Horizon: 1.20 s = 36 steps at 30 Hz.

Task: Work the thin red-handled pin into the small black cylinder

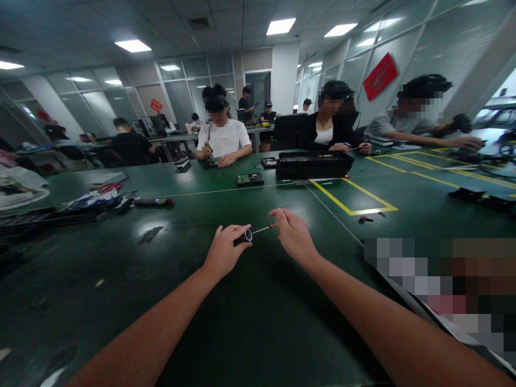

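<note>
Above the middle of the green table, my left hand [226, 248] is closed around a small black cylinder [243, 237] with a pale ring at its end. That ringed end faces right. My right hand [295, 235] grips the reddish handle of a thin screwdriver [262, 230]. The screwdriver's metal shaft points left, and its tip is at the ringed end of the cylinder. Whether the tip touches the inside of the cylinder I cannot tell. My fingers hide part of the cylinder and most of the handle.
A long black casing [314, 164] and a green circuit board [250, 179] lie farther back on the table [193, 322]. Tools and cables [107, 196] are piled at left. Small red parts [366, 219] lie near yellow tape [373, 212]. Several people sit across the table.
</note>
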Available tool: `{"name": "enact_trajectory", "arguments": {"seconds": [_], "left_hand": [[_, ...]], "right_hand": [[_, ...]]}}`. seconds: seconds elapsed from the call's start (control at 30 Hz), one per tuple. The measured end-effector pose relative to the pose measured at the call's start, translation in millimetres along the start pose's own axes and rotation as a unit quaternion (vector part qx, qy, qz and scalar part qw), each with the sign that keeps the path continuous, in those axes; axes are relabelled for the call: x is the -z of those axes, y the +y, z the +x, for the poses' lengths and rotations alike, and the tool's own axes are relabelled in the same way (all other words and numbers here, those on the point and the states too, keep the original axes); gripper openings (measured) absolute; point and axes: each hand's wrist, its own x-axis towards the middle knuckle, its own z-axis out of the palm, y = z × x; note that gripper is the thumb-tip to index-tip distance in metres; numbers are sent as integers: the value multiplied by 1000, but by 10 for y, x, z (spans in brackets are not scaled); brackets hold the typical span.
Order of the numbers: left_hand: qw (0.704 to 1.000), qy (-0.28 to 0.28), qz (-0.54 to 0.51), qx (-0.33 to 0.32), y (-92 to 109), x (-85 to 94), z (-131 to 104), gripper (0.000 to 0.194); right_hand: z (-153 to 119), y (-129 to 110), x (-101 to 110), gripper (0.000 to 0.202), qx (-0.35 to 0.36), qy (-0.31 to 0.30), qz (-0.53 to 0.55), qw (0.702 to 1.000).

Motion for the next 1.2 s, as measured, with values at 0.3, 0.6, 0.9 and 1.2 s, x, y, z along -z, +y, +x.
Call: {"name": "enact_trajectory", "arguments": {"seconds": [0.3,0.6,0.9,1.2], "left_hand": [[1000,16,-7,-1,-32,8,3,44],[1000,7,-2,-5,-18,2,-3,44],[1000,10,-6,-4,-43,-16,0,45],[998,30,24,-46,20,6,32,46]], "right_hand": [[-26,-37,-3,18,-26,-25,63,997],[6,36,-48,24,-30,8,71,997],[-10,-12,-21,34,1,6,30,1000],[51,47,-75,24,-137,29,273,952]]}}
